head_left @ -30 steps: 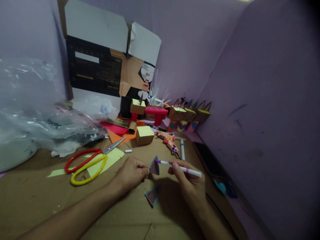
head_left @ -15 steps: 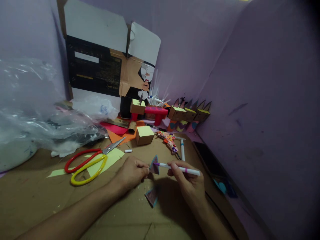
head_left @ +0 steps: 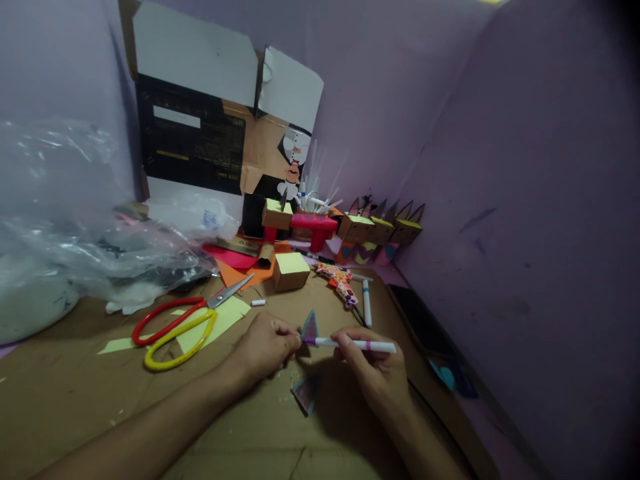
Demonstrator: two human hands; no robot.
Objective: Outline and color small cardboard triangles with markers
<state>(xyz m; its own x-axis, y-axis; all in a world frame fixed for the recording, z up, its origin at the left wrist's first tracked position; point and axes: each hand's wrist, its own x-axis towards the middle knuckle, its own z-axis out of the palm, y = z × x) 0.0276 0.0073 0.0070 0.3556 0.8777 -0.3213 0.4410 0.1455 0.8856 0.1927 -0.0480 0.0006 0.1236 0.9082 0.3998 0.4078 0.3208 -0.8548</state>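
Between the fingertips of my left hand [head_left: 273, 343] is pinched a small paper triangle [head_left: 311, 325], purplish with a blue edge, held upright. My right hand [head_left: 375, 360] grips a white felt-tip marker [head_left: 345, 343] like a pen, its purple tip touching the lower part of the triangle. On the cardboard below lies a second triangle [head_left: 304, 395] of the same colours, partly in shadow. A small white marker cap [head_left: 258, 303] rests beyond my left hand. Farther back stands a cardboard cube [head_left: 291, 272] with a pale yellow top.
Large scissors [head_left: 185, 323] with red and yellow handles lie on pale yellow paper [head_left: 225, 320] at left, near a clear plastic bag [head_left: 100, 227]. A patterned glue gun [head_left: 343, 283] and another marker [head_left: 367, 303] lie behind my right hand. Several cardboard animal figures [head_left: 357, 228] line the wall.
My right hand has lowered the marker slightly, so its tip moves from the triangle's middle to its lower edge. The marker now lies more level. My left hand keeps its pinch.
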